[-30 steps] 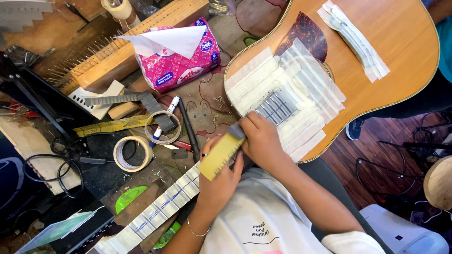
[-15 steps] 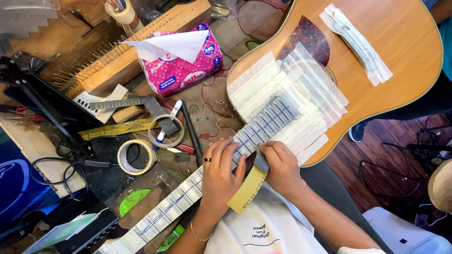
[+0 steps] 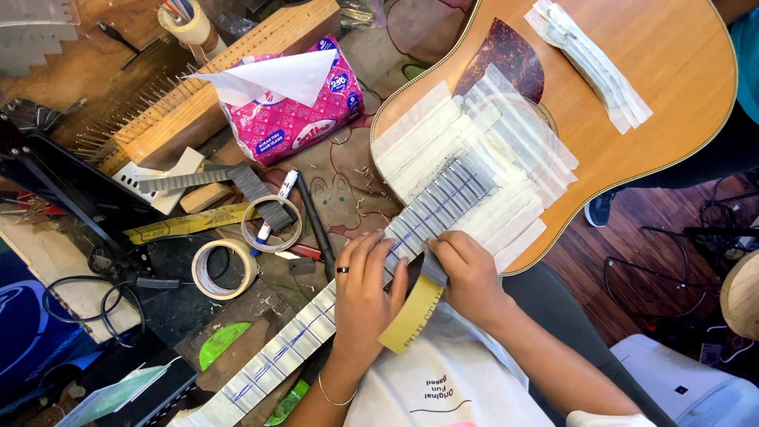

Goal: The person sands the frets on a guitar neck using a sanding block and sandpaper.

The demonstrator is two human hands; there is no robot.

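Observation:
An acoustic guitar (image 3: 664,87) lies across my lap, its body to the upper right. Its neck (image 3: 292,340) runs down to the lower left, with white masking tape between the frets and blue lines along it. More tape strips cover the top around the neck's end (image 3: 474,158). My left hand (image 3: 364,292), a ring on one finger, lies over the neck with its fingers across the fretboard. My right hand (image 3: 470,277) holds the upper end of a yellow block (image 3: 411,316) against the neck's near edge, tilted toward my shirt.
On the cluttered bench left of the guitar lie a pink tissue pack (image 3: 292,111), two tape rolls (image 3: 224,269), a marker (image 3: 275,207), a black pen (image 3: 316,225), a wooden block with pins (image 3: 198,95) and cables (image 3: 103,292). Used tape strips (image 3: 593,59) rest on the guitar top.
The yellow block has come off the fretboard to the neck's near edge. My left hand has moved up over the frets, and my right hand has dropped toward me.

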